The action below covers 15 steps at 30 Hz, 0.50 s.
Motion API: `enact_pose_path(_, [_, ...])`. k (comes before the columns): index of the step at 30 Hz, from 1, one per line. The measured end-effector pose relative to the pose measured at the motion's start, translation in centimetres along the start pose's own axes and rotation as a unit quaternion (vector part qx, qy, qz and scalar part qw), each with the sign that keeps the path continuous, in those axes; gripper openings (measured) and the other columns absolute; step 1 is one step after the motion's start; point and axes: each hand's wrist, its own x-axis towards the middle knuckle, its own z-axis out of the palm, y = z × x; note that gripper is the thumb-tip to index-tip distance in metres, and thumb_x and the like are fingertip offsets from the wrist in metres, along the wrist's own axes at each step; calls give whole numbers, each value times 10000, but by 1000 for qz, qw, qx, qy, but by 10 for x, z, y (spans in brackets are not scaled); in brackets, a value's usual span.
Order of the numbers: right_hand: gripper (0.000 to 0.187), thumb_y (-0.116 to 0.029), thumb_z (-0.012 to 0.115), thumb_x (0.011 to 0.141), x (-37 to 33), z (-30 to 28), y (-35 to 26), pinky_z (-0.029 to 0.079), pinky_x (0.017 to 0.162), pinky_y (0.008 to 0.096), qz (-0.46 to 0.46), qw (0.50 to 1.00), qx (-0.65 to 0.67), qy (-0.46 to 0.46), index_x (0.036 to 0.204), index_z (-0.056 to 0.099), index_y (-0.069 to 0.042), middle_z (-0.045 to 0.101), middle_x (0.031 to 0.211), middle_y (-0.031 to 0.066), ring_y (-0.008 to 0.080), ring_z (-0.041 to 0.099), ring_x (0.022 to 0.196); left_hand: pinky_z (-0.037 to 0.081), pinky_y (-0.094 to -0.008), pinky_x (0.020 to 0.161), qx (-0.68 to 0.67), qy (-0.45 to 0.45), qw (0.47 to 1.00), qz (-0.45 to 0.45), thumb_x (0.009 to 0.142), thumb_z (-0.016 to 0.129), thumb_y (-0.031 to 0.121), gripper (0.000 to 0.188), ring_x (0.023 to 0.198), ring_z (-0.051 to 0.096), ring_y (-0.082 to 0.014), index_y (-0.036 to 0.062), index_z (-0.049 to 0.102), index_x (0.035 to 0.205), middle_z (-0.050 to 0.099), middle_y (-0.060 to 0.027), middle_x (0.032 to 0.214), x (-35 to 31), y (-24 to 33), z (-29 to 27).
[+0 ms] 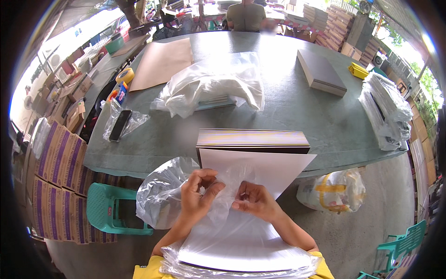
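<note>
My left hand point(199, 191) is closed, its fingers bent around a crumpled part of a clear plastic bag point(219, 205). To its right, my right hand point(258, 202) pinches another part of the same thin film. Below the hands, white sheets point(232, 242) lie across my lap, with clear plastic around their near edge. A large white sheet point(283, 167) slants behind my right hand, against a thick stack with striped edges point(253, 138) on the table's near side. More loose clear plastic point(160, 195) bulges out left of my left hand.
On the green table point(278, 107) lie a heap of clear plastic bags point(218, 83), brown paper point(162, 63), a grey-covered block point(321, 72), a phone point(120, 125), tape point(124, 76) and bundled plastic point(385, 109). A green stool point(109, 209) and stacked cartons point(60, 181) stand left. A person point(246, 17) sits far back.
</note>
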Motion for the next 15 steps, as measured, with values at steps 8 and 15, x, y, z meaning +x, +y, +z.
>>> enact_pose_path(8, [221, -144, 661, 723, 0, 7, -12, 399, 650, 204, 112, 985, 131, -10, 847, 549, 1, 554, 759, 11, 65, 500, 729, 425, -203, 582, -100, 26, 994, -21, 675, 666, 3, 202, 632, 521, -84, 29, 505, 795, 548, -29, 694, -1, -4, -4])
enact_pose_path(15, [224, -163, 608, 767, 1, -1, 0, 387, 673, 235, -9, 983, 142, 117, 896, 567, 16, 585, 794, 36, 105, 516, 693, 425, -196, 589, -128, 31, 990, -52, 670, 669, -13, 202, 644, 520, -78, 40, 492, 754, 539, -27, 707, 0, -6, -15])
